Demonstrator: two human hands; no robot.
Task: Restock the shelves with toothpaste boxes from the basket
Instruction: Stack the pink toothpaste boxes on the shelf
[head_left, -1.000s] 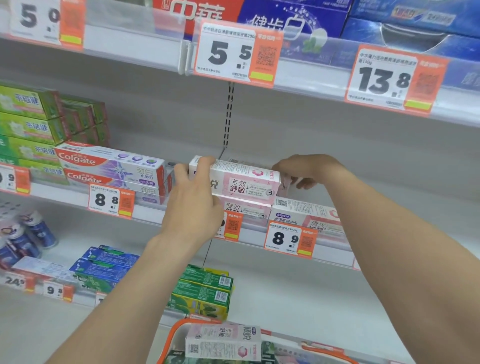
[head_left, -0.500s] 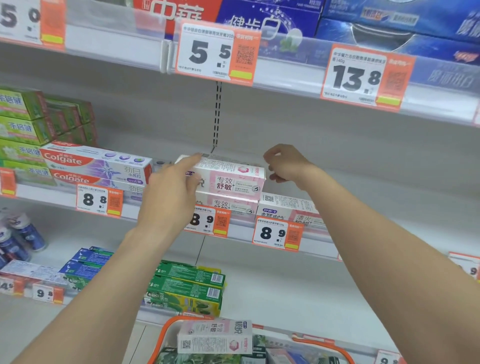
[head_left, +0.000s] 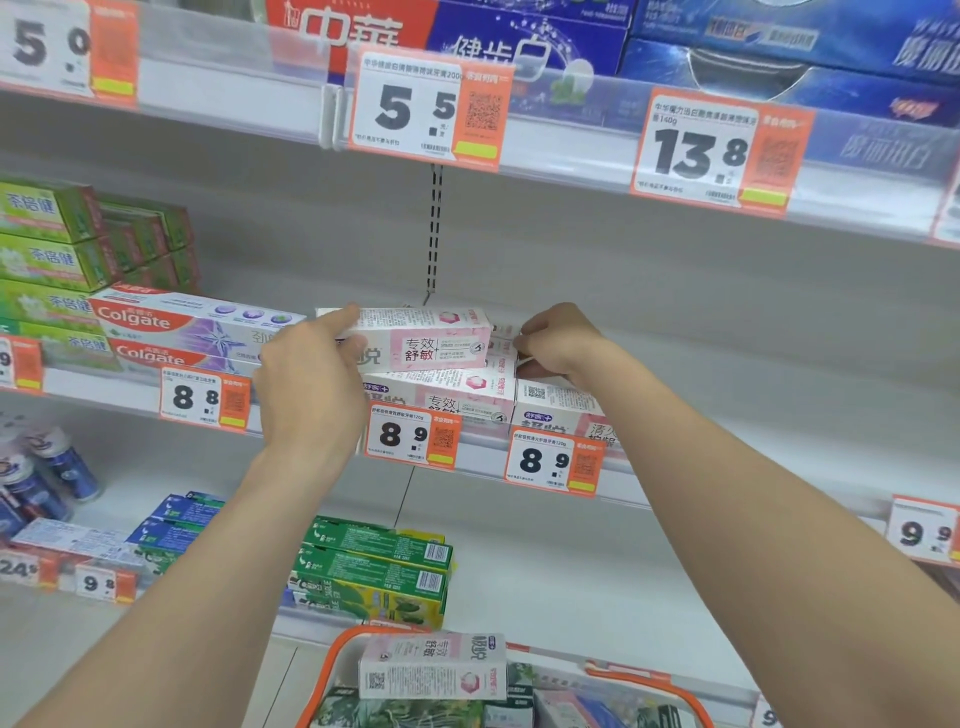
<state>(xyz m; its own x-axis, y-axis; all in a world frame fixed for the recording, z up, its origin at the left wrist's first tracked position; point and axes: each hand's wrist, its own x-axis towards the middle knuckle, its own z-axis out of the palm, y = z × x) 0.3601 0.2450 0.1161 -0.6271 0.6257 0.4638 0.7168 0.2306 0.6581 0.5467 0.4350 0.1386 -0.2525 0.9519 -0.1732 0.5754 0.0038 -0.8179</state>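
A pink-and-white toothpaste box (head_left: 436, 340) lies on top of another pink box (head_left: 447, 397) on the middle shelf (head_left: 483, 457). My left hand (head_left: 311, 384) grips its left end, index finger along the top edge and thumb on the front. My right hand (head_left: 558, 345) is at the stack's right end. Its curled fingers pinch the end of a pink box (head_left: 505, 343) just behind the top one. At the bottom, the orange basket (head_left: 337, 654) holds another pink box (head_left: 431, 667) on top of several more boxes.
Colgate boxes (head_left: 171, 327) and green boxes (head_left: 52, 244) fill the shelf to the left. A white-pink box (head_left: 561, 410) lies right of the stack, with bare shelf beyond it. Green boxes (head_left: 374, 566) and cans (head_left: 47, 478) sit on the lower shelf. Price tags line the shelf edges.
The top pink box has settled squarely on the stack. My left thumb has come onto its front, and my right fingers have moved in against the box ends.
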